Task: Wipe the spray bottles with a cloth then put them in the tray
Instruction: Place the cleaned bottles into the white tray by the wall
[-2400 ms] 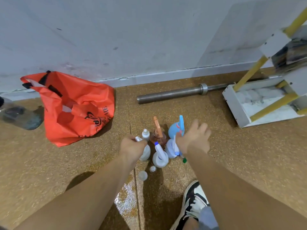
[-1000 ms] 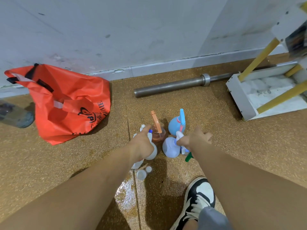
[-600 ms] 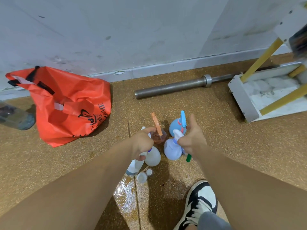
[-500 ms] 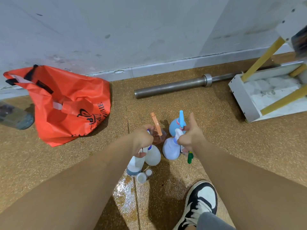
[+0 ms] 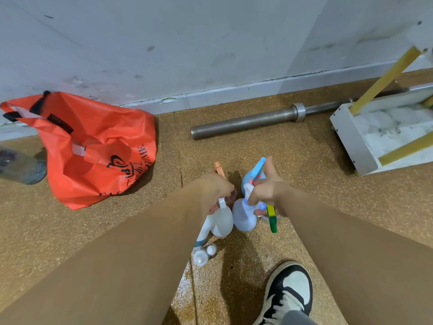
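A pale grey wall (image 5: 210, 43) fills the top of the view, and below it runs a speckled brown floor (image 5: 351, 219), wet and shiny near the bottom centre. An orange carrier bag (image 5: 98, 146) slumps on the floor at the left, against the wall. At the right edge lies a shallow white tray (image 5: 351, 139) with yellow bars rising out of it, well apart from the bottles. A steel bar (image 5: 246, 120) lies along the foot of the wall between bag and tray. A black-and-white shoe (image 5: 290, 292) shows at the bottom.

Both forearms reach to a cluster of spray bottles at the centre of the floor. The left hand (image 5: 216, 186) has its fingers curled round the neck of a round white bottle (image 5: 221, 221); a slim white bottle (image 5: 202, 231) with a teal band slants down beside it from under the same hand. The right hand (image 5: 269, 191) grips the neck of a pale blue bottle (image 5: 243, 216), thumb stuck upward, and a green-and-yellow nozzle (image 5: 271, 219) pokes out beneath it. Whether these bottles rest on the floor I cannot tell. Just behind the hands stand a blue trigger bottle (image 5: 257, 170) and a copper-coloured trigger (image 5: 219, 167). Two small white-capped bottles (image 5: 200, 258) stand nearest the shoe.
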`<state>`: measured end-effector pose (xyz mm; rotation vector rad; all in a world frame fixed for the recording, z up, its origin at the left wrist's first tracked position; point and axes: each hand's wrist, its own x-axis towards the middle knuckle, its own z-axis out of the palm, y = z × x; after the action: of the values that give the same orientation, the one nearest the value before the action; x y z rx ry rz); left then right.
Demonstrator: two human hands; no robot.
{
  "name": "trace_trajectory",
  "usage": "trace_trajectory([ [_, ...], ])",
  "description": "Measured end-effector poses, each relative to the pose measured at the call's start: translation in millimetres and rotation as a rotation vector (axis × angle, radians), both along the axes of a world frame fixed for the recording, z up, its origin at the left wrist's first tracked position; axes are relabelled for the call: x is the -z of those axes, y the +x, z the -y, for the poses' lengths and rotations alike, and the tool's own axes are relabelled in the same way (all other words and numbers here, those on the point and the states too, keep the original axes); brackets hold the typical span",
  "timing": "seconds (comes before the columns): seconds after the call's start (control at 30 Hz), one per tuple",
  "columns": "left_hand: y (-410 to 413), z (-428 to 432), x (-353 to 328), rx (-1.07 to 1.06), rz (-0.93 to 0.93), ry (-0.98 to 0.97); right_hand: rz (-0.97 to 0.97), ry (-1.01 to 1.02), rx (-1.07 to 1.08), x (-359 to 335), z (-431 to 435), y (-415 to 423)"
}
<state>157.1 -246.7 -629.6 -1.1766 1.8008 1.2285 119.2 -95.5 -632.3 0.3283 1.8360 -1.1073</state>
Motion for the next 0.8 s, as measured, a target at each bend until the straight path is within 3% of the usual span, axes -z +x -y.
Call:
trace_trajectory([
  [0.27,12,-19,16,0.138,-0.162,-0.366,0.058,0.004,-0.102,5,8,-7],
  [0.47,11,-18,0,0.023,-0.041,-0.189,0.039,-0.014,-0.247,3,14,-4],
  [0.63,10,-11,1,-0.004,-0.103,-0.049,0.025,0.023,-0.272,4,18,-7],
  [0.8,15,7,5,-0.059,-0.074,-0.062,0.044,0.174,-0.314,7,29,-23],
])
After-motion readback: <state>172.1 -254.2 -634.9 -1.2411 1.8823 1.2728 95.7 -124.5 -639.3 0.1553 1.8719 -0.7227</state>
